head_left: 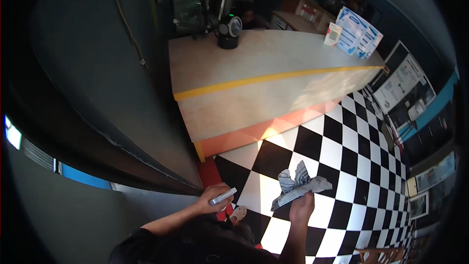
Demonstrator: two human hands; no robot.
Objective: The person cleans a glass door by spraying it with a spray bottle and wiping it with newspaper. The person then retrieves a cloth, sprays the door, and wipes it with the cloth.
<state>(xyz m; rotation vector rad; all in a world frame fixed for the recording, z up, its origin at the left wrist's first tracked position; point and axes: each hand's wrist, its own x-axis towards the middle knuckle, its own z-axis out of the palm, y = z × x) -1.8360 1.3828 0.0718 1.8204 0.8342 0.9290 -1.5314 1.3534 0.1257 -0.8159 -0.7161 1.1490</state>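
Head view, left hand (213, 199) gripping pale device (223, 196), right (302, 208) pinching crumpled paper (298, 184).

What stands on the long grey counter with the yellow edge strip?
On the counter: a black, round-headed device with a green light, a small white card, and blue-and-white printed sheets. Whatever lies behind those sheets is covered.

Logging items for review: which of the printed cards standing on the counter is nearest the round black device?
The small cream card, leftmost in the picture; the blue-and-white cards are taller and farther from the device.
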